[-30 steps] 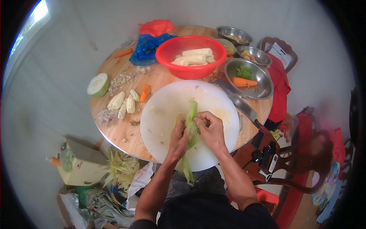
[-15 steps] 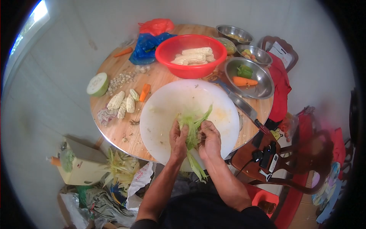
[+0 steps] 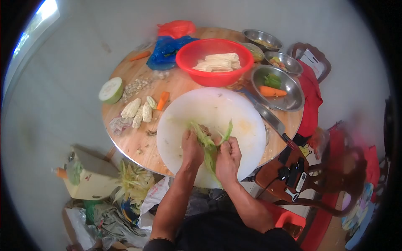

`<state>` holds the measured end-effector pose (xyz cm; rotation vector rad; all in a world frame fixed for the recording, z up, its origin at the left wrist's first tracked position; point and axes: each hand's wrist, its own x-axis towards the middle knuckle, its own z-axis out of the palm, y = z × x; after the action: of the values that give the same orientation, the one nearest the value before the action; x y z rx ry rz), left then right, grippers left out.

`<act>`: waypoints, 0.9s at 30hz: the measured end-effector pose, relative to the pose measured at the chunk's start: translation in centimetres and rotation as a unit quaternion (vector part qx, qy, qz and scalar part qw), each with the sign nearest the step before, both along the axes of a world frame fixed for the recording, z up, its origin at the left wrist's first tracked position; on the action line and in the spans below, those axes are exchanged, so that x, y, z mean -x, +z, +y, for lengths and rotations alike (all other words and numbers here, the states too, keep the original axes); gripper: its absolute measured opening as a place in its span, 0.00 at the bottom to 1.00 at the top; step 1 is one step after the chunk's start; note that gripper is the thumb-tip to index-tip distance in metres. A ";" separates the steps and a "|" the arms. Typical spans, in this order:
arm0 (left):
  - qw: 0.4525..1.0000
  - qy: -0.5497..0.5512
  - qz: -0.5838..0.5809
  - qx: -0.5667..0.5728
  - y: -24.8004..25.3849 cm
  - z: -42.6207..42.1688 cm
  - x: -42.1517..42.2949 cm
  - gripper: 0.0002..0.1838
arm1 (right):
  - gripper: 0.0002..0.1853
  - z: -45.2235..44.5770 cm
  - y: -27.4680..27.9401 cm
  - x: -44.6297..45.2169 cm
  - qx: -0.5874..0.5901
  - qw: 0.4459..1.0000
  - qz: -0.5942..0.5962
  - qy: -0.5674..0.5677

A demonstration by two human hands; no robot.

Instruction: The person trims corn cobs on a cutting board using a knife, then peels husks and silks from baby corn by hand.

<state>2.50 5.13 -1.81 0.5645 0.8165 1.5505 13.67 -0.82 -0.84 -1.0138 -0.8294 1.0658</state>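
Observation:
Over the round white cutting board [image 3: 184,113], both hands grip green corn husk [image 3: 211,154] with a brownish tuft of silk at its top. My left hand [image 3: 192,149] is closed on the husk's left side. My right hand [image 3: 229,158] pinches a strip of leaf that sticks up and curls outward. Whether a cob is inside the leaves is hidden. Behind the board, a red basin [image 3: 214,78] holds several pale peeled corn cobs [image 3: 217,62]. A cleaver [image 3: 270,118] lies along the board's right edge.
Left of the board are short cobs [image 3: 137,113], carrot pieces [image 3: 163,101], garlic cloves [image 3: 136,87] and a cut gourd [image 3: 111,90]. A steel bowl [image 3: 295,98] at right holds a carrot and green pepper. Discarded husks [image 3: 136,182] lie below left; a wooden chair [image 3: 268,173] stands right.
The fine pale-green silk strands between my hands no longer show; brownish silk and broader leaves do. The right hand has turned and drawn a leaf strip outward. The view shifted slightly.

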 end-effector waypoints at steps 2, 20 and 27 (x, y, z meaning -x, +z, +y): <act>0.999 -0.030 0.020 -0.034 -1.4 0.8 2.1 0.14 | 0.12 -2.2 -0.5 -0.5 0.046 0.997 -0.060 0.012; 0.858 0.033 0.488 -0.154 3.8 -0.9 0.1 0.27 | 0.16 5.1 4.6 -1.5 -0.048 0.946 -0.317 0.048; 0.789 -0.007 0.607 -0.094 3.1 -3.5 0.0 0.37 | 0.14 5.9 3.6 -2.7 0.051 0.981 -0.174 0.073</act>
<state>2.52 1.63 1.25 1.7988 1.5856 1.1177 16.36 5.10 2.72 -1.2624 -1.1557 1.0787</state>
